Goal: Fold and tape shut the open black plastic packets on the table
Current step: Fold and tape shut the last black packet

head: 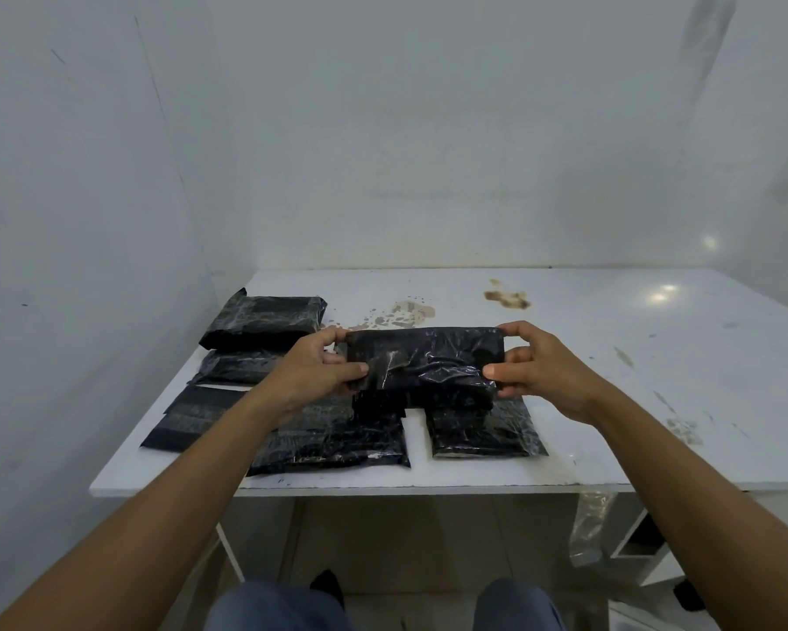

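I hold a folded black plastic packet up above the white table. My left hand grips its left end and my right hand grips its right end, thumbs on the near face. Two more black packets lie flat under it near the front edge, one at centre and one to the right. Along the table's left side lie several other black packets, the farthest on top of another, with flatter ones in front.
White walls close in the table at the back and on the left. Brown stains mark the tabletop behind the packets. A clear plastic bag hangs below the table's right front edge. My knees show at the bottom.
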